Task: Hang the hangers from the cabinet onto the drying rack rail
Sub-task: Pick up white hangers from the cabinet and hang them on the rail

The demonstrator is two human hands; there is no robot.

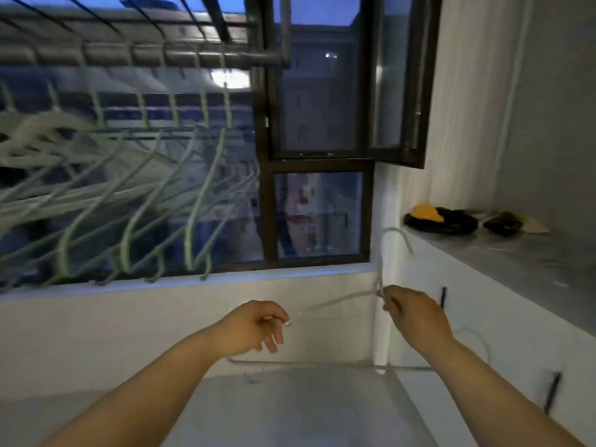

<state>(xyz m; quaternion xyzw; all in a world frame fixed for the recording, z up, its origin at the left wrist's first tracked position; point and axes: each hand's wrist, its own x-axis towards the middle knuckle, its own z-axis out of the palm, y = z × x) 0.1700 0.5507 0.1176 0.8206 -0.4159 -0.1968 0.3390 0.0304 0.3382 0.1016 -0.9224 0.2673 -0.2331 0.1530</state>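
The right hand (pixel 416 317) has a white wire hanger (pixel 338 300), grip pinched tight on the neck just under the hook, which points upright. It is held in the air in front of the white cabinet (pixel 483 317), low and well right of the rail's right end. The left hand (pixel 254 327) is loosely curled at the tip of the hanger's left shoulder, but I can't tell whether it has hold of the wire. Up top left, the drying rack rail (pixel 161 54) already carries a long row of pale hangers (pixel 206 175), so much of the job looks done. This one is not yet hung. A thin wire shows low by the cabinet, possibly another hanger, too blurred to call.
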